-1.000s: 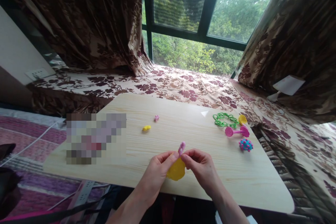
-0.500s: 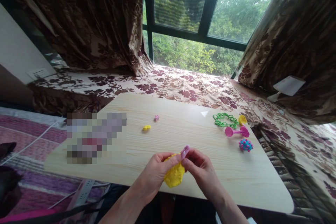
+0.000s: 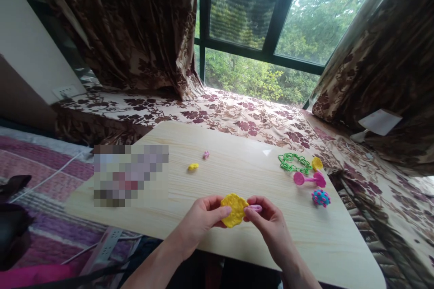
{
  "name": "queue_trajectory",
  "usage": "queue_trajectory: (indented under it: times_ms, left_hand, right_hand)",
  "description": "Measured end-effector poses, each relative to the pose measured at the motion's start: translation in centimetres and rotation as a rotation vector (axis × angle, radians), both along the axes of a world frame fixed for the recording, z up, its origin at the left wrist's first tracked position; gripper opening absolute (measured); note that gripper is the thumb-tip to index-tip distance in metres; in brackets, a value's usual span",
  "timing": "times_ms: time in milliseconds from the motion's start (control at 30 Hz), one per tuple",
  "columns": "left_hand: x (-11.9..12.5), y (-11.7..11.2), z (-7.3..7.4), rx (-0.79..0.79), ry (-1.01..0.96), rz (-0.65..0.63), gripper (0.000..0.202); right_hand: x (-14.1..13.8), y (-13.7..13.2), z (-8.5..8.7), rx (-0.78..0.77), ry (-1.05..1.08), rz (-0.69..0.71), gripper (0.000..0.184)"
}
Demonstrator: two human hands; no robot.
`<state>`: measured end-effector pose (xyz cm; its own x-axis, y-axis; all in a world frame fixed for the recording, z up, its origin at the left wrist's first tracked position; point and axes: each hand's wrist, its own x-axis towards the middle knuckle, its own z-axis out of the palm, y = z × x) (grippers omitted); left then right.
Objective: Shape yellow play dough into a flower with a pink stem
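Just above the table's near edge, my left hand [image 3: 205, 215] pinches a flattened yellow clay disc [image 3: 234, 210] by its left side, thumb on top. The disc has a bumpy face and an uneven rim. At its right edge, my right hand [image 3: 269, 223] is closed on a small pink clay piece [image 3: 255, 208], which lies sideways between thumb and fingers. These fingertips meet the disc's edge; whether the pink piece is joined to the disc I cannot tell. Farther up lie a small yellow clay lump [image 3: 193, 167] and a small pink clay bit [image 3: 206, 155].
On the table's right side are a green looped chain [image 3: 294, 163], a yellow round piece [image 3: 317, 163], a pink dumbbell shape [image 3: 309, 179] and a blue ball with pink knobs [image 3: 321, 198]. A blurred patch [image 3: 132, 176] covers something at left. The wooden table [image 3: 237, 162] adjoins a cloth-covered ledge.
The yellow disc has tilted so its face shows more fully. The pink piece has swung from pointing up to lying sideways at the right. The camera view has shifted slightly.
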<state>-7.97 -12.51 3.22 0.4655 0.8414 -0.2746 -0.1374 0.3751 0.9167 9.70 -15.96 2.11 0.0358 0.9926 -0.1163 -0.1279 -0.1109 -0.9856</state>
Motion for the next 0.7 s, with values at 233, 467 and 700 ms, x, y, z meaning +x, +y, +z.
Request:
queue_trajectory:
  times_ms: [233, 467, 700]
  left_hand:
    - [0.7, 0.1, 0.5, 0.07, 0.022, 0.082, 0.03]
    - [0.9, 0.4, 0.3, 0.148, 0.026, 0.188, 0.026]
    - [1.2, 0.3, 0.4, 0.12, -0.013, 0.17, 0.03]
  right_hand:
    - [-0.5, 0.0, 0.2, 0.034, -0.169, 0.076, 0.026]
    - [-1.5, -0.1, -1.1, 0.143, -0.192, 0.012, 0.022]
    - [-2.3, 0.1, -2.0, 0.098, -0.111, -0.153, 0.02]
